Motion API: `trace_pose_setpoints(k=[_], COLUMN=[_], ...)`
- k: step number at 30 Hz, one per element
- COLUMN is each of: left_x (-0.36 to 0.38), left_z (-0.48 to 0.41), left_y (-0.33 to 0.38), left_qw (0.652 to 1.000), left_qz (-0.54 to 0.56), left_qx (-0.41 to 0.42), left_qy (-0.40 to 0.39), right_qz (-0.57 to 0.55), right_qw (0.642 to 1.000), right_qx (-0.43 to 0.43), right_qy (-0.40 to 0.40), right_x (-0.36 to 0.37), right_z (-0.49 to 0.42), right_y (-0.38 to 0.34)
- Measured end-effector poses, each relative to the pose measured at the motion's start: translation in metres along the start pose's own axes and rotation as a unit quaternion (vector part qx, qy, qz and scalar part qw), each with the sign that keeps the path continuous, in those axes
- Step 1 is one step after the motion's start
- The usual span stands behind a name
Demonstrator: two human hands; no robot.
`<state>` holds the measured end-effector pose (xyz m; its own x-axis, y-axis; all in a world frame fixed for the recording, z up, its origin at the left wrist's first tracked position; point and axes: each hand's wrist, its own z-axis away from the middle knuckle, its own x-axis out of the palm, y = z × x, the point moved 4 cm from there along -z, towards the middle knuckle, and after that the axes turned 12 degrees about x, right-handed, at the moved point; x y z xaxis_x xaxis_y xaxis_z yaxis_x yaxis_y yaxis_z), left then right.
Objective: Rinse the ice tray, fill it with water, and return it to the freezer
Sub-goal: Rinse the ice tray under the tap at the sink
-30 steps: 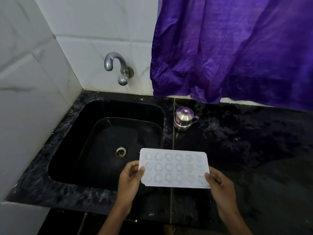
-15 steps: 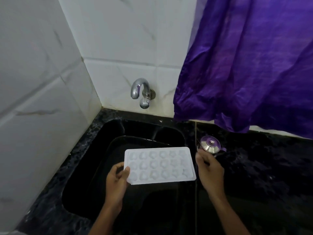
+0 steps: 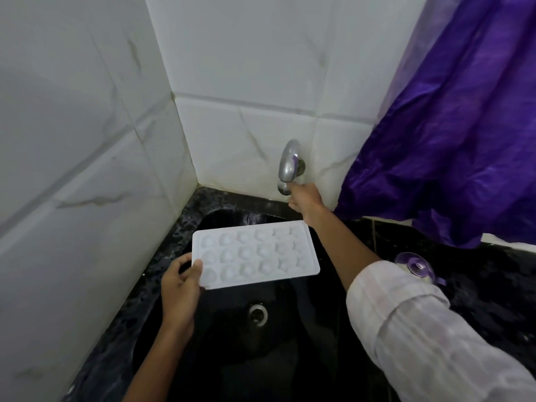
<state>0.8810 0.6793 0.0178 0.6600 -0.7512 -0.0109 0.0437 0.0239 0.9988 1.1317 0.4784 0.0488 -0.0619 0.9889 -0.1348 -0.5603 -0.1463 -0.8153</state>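
While the left hand (image 3: 179,288) pinches the ice tray (image 3: 255,253), the right hand (image 3: 306,198) beyond it grips the tap (image 3: 288,163).

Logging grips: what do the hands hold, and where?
The left hand grips the ice tray by its left end. The right hand touches the tap knob; whether it grips is unclear.

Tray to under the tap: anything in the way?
Nothing visible. The left hand holds the tray over the sink, just short of the tap, with open air between them. The right hand is at the tap's knob; its forearm passes the tray's right end, beside the path, not across it.
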Motion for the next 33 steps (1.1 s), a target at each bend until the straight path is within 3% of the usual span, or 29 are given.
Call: trace_pose_setpoints(k=[5, 33], left_x=[-0.016, -0.016], left_z=[-0.018, -0.03], left_y=[0.003, 0.01], left_qw=[1.0, 0.999], left_qz=[0.02, 0.047], left_qx=[-0.006, -0.024], left_qy=[0.018, 0.007], right_qz=[-0.106, -0.094], right_qw=[0.994, 0.995], right_qx=[0.025, 0.021], right_qy=[-0.027, 0.022], right_x=[0.009, 0.007], right_z=[-0.014, -0.022], right_y=[-0.009, -0.012])
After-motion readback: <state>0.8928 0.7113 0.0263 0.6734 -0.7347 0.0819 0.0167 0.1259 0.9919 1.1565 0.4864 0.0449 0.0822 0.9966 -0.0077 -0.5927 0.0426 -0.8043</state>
